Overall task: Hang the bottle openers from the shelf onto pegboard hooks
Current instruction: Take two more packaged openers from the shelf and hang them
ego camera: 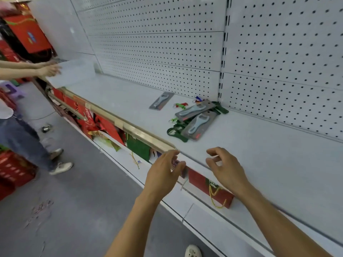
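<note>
A pile of bottle openers (pixel 194 119) lies on the white shelf (pixel 259 154) against the pegboard (pixel 157 52). It holds grey-carded pale blue openers, dark green openers and small red and green key-ring ones. One more carded opener (pixel 161 101) lies apart to the left. My left hand (pixel 163 173) hovers at the shelf's front edge, pinching a small reddish, blurred key-ring opener (pixel 175 162) with a silver ring at the fingertips. My right hand (pixel 226 167) is beside it over the shelf, fingers apart and empty. No hooks show on the pegboard.
Another person (pixel 22 130) stands at the left, reaching both hands toward a clear plastic bin (pixel 72 73) on the shelf's far end. Red and green gift bags (pixel 111 130) fill the lower shelf. Red boxes (pixel 14 169) sit on the grey floor.
</note>
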The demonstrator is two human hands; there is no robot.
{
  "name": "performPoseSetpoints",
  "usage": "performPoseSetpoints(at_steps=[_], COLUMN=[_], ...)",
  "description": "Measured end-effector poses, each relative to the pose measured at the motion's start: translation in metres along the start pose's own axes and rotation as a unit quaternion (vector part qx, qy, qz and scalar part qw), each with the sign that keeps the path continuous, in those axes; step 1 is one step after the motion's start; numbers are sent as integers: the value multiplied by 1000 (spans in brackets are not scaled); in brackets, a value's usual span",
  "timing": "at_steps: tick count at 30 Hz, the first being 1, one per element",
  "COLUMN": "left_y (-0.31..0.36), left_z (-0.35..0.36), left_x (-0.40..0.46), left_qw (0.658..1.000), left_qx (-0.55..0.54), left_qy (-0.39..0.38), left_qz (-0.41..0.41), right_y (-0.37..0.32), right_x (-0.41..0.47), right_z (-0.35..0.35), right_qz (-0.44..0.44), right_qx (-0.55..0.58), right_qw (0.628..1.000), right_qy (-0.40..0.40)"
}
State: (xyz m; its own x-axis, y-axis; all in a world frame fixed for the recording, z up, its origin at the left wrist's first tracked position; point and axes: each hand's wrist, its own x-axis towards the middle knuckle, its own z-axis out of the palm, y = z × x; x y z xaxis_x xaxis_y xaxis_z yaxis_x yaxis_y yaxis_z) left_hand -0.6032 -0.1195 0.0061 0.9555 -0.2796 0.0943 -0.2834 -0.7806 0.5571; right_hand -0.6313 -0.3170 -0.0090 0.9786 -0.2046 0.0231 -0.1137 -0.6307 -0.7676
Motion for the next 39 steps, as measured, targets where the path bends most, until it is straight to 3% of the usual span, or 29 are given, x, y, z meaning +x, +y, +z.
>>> performPoseSetpoints(at_steps=[7, 13, 21, 27, 33, 39], left_y=[-22, -22, -27, -33, -32, -39], left_z=[-16, 3, 53, 57, 40, 17], left_x=[135, 227, 310, 336, 358, 347], left_qw=[998, 996, 982, 945, 966, 931], left_qx=[-21, -22, 94, 207, 11, -245], left_qy=[-41, -66, -120, -156, -235, -269], left_qz=[38, 54, 115, 201, 110, 31], right_y=[-14, -18, -21, -28, -29, -42], right_x=[123, 174, 204, 213, 212, 190], right_z=[24, 37, 45, 48, 62, 69], right_qz=[93, 209, 303, 363, 399, 365], right_qx=[-14, -11, -68, 19, 213, 316], right_qw=[995, 977, 949, 929, 877, 826], right_qy=[33, 43, 49, 73, 164, 290])
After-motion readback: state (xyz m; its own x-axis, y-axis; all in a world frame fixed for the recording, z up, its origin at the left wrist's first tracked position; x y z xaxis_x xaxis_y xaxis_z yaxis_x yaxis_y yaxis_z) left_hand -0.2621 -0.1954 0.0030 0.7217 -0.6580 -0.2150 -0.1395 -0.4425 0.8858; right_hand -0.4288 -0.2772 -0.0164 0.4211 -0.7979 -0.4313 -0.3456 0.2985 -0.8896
